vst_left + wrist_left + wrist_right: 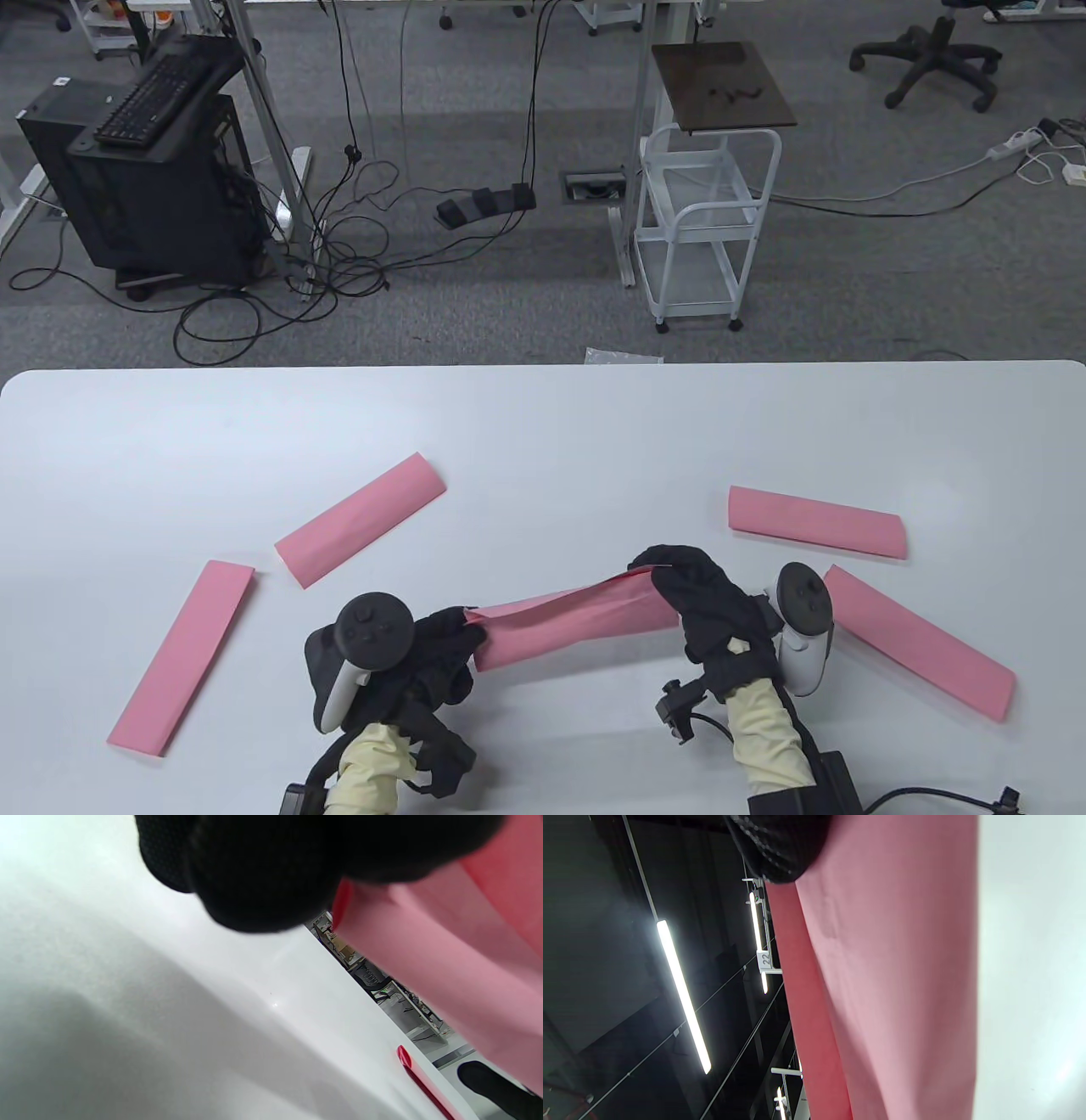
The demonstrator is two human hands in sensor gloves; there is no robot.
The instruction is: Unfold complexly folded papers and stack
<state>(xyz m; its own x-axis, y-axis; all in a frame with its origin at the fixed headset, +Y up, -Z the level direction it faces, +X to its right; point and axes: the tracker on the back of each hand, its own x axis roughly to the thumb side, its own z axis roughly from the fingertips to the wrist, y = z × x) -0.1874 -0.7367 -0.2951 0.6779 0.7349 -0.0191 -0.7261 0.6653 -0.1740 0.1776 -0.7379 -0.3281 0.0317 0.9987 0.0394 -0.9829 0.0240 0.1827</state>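
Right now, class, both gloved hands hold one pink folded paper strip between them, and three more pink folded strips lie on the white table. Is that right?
Not quite: the table view shows four other pink folded strips on the white table, not three. The left hand and right hand do hold one pink folded paper strip between them.

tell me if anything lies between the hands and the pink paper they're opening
Nothing visible does. The left hand and the right hand each already hold an end of the pink paper, which is lifted off the white table.

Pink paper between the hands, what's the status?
Left hand and right hand each grip an end of the held pink paper, part opened. Four folded papers wait around. Nothing blocking.
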